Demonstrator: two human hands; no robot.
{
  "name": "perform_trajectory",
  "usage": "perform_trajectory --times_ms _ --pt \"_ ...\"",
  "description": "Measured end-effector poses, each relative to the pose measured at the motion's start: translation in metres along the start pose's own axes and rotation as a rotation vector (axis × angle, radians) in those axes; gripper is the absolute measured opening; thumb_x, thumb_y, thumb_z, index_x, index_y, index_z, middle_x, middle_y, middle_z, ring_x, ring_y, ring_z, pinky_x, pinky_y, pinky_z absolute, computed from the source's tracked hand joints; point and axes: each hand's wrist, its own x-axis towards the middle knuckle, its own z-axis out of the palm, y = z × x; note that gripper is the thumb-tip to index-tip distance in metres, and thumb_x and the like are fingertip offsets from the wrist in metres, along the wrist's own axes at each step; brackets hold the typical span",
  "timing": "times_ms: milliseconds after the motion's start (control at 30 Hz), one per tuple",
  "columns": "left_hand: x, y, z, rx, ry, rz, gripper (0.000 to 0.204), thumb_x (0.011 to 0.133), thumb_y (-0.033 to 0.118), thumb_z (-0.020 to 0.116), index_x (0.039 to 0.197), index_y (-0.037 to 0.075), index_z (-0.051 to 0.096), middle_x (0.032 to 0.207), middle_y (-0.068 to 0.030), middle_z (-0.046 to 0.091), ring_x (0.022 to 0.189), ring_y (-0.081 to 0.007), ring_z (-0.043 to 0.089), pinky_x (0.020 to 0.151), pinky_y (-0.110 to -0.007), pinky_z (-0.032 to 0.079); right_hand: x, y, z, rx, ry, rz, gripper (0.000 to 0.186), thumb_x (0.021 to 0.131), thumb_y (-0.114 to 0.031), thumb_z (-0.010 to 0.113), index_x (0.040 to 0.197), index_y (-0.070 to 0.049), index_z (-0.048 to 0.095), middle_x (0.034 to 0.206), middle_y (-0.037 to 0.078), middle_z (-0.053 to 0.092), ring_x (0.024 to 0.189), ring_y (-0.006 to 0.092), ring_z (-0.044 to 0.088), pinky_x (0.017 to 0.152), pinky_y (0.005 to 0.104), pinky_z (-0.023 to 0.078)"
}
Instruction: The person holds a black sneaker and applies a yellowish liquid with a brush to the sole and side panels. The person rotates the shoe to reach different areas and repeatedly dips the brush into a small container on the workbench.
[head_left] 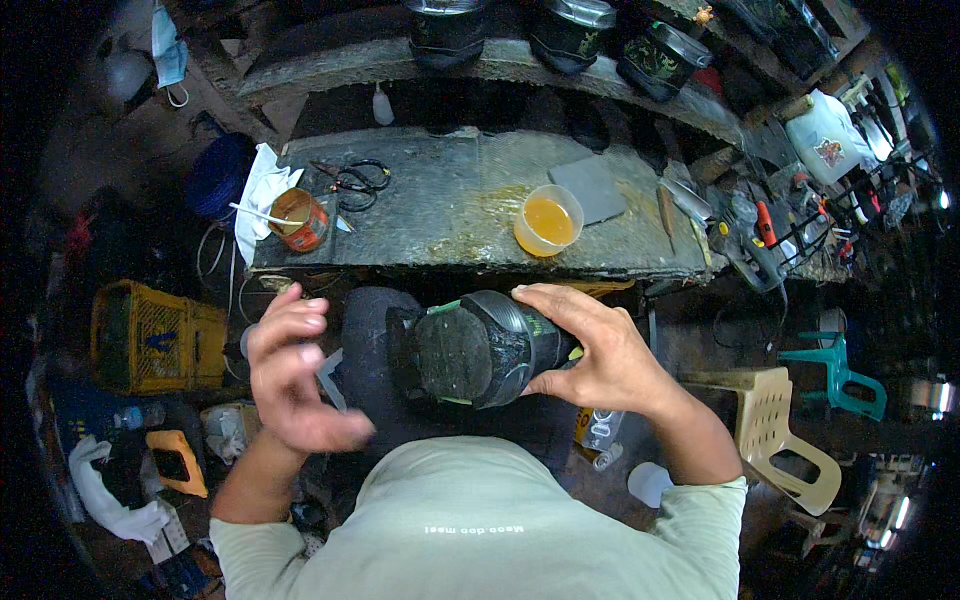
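Over my lap lies a dark, round-ended black cylinder, tipped on its side with its flat, scuffed end turned left. Thin green strips show along its edge, and a raised glossy black band wraps round it. My right hand grips its right end, thumb below and fingers over the top. My left hand is raised to the left of the cylinder, apart from it. Its fingers are spread, slightly blurred, and hold nothing. What kind of article the cylinder is cannot be made out.
Ahead stands a worn workbench with a tub of orange liquid, a grey flat sheet, an open tin and black-handled scissors. Black pots line the shelf behind. A yellow crate sits left, a beige chair right.
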Motion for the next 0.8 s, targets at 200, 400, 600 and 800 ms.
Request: perform_trajectory --times_ms 200,400,600,800 --pt "-0.167 -0.04 0.018 0.57 -0.48 -1.025 0.043 0.098 0.03 0.067 0.131 0.004 0.061 0.133 -0.0195 0.054 0.13 -0.0386 0.05 0.112 -0.05 0.035 0.0 0.005 -0.004 -0.035 0.031 -0.009 0.086 0.066 -0.026 0.095 0.141 -0.008 0.057 0.139 0.016 0.063 0.128 0.0344 0.061 0.105 0.0432 0.054" --pt "-0.19 -0.022 -0.013 0.459 -0.583 -0.738 0.031 0.093 0.032 0.072 0.111 0.006 0.074 0.134 -0.0196 0.056 0.131 -0.0404 0.048 0.111 -0.052 0.035 0.003 0.003 -0.018 -0.045 -0.01 -0.033 0.09 0.055 -0.01 0.09 0.141 -0.008 0.06 0.14 0.015 0.064 0.128 0.0328 0.063 0.107 0.0416 0.053" --pt "0.003 -0.068 -0.009 -0.454 -0.25 -0.675 0.067 0.097 0.062 0.059 0.135 0.006 0.065 0.141 -0.0161 0.058 0.138 -0.0301 0.05 0.115 -0.046 0.04 0.026 -0.019 -0.046 -0.06 -0.229 -0.169 0.09 0.053 -0.003 0.08 0.141 -0.012 0.062 0.143 0.009 0.063 0.127 0.0297 0.064 0.1 0.0392 0.057" --pt "0.106 -0.062 0.1 -0.967 -1.007 -0.512 0.142 0.063 0.089 0.072 0.162 0.0 0.022 0.16 -0.0169 0.037 0.146 -0.0264 0.041 0.121 -0.042 0.034 0.049 -0.043 -0.068 -0.124 -0.356 -0.364 0.089 0.064 -0.013 0.09 0.146 -0.016 0.056 0.146 0.007 0.061 0.132 0.0293 0.06 0.1 0.0427 0.055"
